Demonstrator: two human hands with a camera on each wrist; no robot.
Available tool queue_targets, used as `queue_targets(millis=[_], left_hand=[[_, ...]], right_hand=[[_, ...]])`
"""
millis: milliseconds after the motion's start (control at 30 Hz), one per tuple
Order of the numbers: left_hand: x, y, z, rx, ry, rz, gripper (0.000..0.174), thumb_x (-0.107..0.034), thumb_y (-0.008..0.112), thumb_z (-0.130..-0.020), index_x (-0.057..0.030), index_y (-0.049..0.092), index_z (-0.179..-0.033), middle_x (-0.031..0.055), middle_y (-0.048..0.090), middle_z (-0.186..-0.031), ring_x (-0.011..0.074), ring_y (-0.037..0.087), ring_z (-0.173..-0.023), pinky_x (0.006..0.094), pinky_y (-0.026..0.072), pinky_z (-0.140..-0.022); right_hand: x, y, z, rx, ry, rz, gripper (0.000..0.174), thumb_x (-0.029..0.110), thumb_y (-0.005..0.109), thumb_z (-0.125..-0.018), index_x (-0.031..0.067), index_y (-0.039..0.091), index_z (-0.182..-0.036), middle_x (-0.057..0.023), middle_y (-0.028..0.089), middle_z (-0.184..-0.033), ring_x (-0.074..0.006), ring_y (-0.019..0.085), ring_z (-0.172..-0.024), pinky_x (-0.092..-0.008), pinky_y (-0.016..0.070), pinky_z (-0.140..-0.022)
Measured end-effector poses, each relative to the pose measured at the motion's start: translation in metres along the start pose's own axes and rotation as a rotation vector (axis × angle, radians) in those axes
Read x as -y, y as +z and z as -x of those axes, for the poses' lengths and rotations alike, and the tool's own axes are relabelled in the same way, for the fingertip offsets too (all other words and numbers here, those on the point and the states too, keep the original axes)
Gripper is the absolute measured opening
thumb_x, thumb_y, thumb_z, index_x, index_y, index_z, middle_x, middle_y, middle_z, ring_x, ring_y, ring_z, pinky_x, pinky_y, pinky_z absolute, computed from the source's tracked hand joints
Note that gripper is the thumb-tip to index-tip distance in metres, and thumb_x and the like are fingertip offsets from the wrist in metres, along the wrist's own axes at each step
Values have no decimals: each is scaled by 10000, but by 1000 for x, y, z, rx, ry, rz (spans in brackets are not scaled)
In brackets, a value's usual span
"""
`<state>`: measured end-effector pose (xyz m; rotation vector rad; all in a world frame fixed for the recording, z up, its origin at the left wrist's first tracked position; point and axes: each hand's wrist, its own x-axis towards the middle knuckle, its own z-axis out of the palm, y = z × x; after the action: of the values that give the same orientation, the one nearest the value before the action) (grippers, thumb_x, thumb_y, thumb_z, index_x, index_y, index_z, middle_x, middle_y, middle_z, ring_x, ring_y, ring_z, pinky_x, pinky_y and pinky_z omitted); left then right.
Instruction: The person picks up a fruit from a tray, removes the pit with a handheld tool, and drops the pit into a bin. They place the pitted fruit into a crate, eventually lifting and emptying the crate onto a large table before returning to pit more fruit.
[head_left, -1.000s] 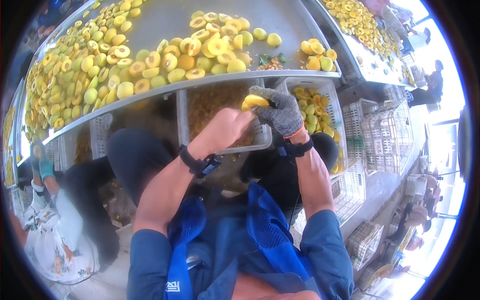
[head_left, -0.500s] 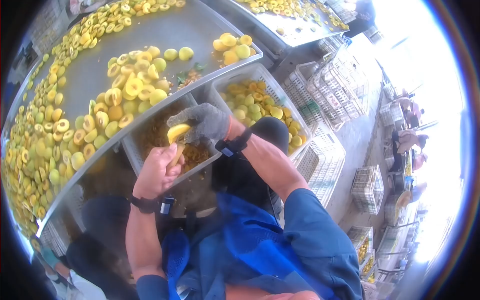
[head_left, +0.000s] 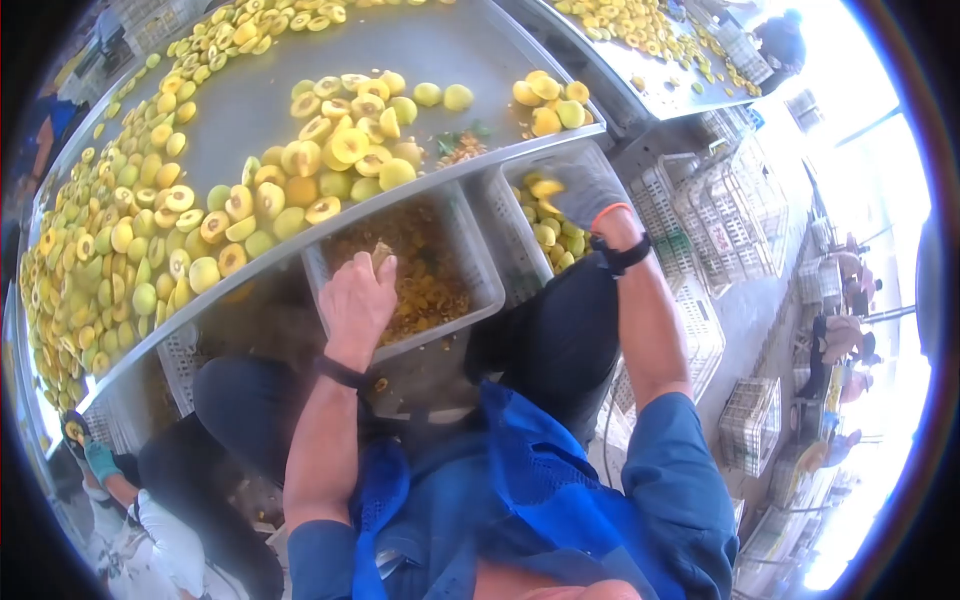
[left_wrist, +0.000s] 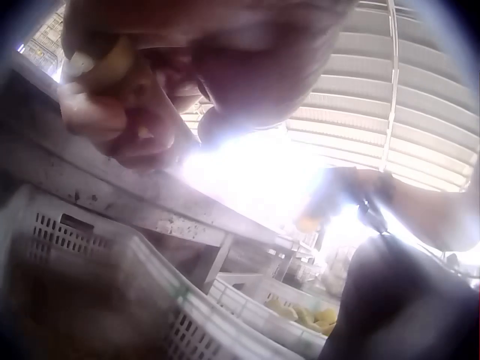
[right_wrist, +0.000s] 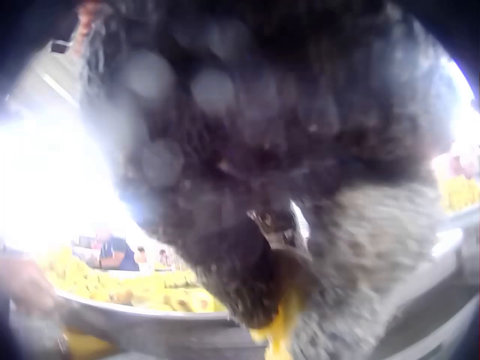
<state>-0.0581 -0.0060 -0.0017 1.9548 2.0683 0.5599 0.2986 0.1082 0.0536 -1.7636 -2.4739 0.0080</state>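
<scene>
My bare left hand (head_left: pixel 357 300) is curled round a short tan object (head_left: pixel 382 253), above the crate of scraps (head_left: pixel 487 290). Close up in the left wrist view, the fingers of that left hand (left_wrist: pixel 187 82) wrap it. Blurred by motion, my grey-gloved right hand (head_left: pixel 590 198) is over the crate of yellow-green fruit pieces (head_left: pixel 556 236), with a yellow fruit piece (head_left: pixel 546 188) at its fingertips. The right wrist view has the gloved hand (right_wrist: pixel 277 150) pinching yellow flesh (right_wrist: pixel 279 330) between thumb and fingers.
A metal table (head_left: pixel 250 118) with a raised edge carries heaps of halved fruit (head_left: pixel 130 235). White crates (head_left: pixel 730 215) stand stacked at the right, another (head_left: pixel 750 425) on the floor. Someone's teal-gloved hand (head_left: pixel 101 460) is at the lower left.
The hands have parted: my right hand has moved away from the left to over the fruit crate, carrying the yellow piece. My left hand stays by the scrap crate with the tan object.
</scene>
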Motion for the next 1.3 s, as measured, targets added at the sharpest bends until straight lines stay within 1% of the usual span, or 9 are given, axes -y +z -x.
queue_targets(millis=[100,200,333,500,700,833,1033,1067,1300], left_hand=[[-5,-12,5,3,1,76,336,-366,661,-951,-31,648,-926,188,703,-856,390,691,-811,490,538,-721],[-8,-16,9,-51,38,140,302,-341,677,-941,-41,645,-926,171,698,-877,384,688,-818,480,538,-718],[-8,-14,10,-93,61,166,260,-299,705,-917,-47,645,-934,159,672,-913,375,680,-802,466,537,-702],[-5,-15,9,-68,30,215,201,-233,730,-890,-45,662,-912,151,671,-883,370,668,-819,463,524,-713],[3,-23,4,-67,22,349,236,-244,736,-890,-32,635,-874,155,660,-857,376,667,-778,477,533,-680],[3,-25,0,-62,48,492,238,-229,732,-902,-5,654,-930,194,672,-880,400,655,-778,469,519,-681],[-6,-26,-3,109,-57,1086,334,-260,686,-986,23,635,-1158,81,639,-762,122,544,-547,288,433,-493],[-9,-28,-3,168,-104,1192,359,-279,660,-1006,22,621,-1198,76,642,-769,94,518,-521,261,417,-466],[-21,-32,3,479,-343,1601,442,-438,503,-1073,-17,609,-1152,166,707,-867,82,415,-430,238,348,-391]], right_hand=[[-9,-22,7,103,194,258,342,281,692,-880,189,738,-1206,-129,695,-1216,-324,654,-1141,-454,513,-967],[9,-32,-31,19,228,73,370,276,668,-889,200,717,-1247,-135,693,-1205,-339,648,-1147,-454,517,-956],[56,-28,-114,95,50,6,401,252,629,-918,194,680,-1312,-171,669,-1266,-361,626,-1190,-430,500,-1020],[9,98,-231,-152,-261,-6,445,119,621,-902,197,656,-1339,-197,616,-1346,-391,601,-1218,-433,477,-1067],[4,99,-263,9,-238,59,434,82,658,-874,141,677,-1303,-132,745,-1093,-374,692,-1068,-435,537,-933],[26,40,-214,281,184,-928,542,112,737,-807,-10,641,-1326,-104,746,-1063,-167,705,-931,-304,559,-779],[91,-12,-83,531,128,-1613,592,256,781,-832,-49,624,-1314,-137,749,-1034,-163,735,-738,-217,543,-515],[98,-19,-68,640,137,-1599,520,142,747,-814,-47,652,-1290,-132,725,-1147,-214,711,-1014,-318,595,-833],[142,-1,-20,579,-346,-1328,486,85,714,-913,-36,619,-1373,-156,653,-1311,-221,619,-1194,-352,503,-1019]])
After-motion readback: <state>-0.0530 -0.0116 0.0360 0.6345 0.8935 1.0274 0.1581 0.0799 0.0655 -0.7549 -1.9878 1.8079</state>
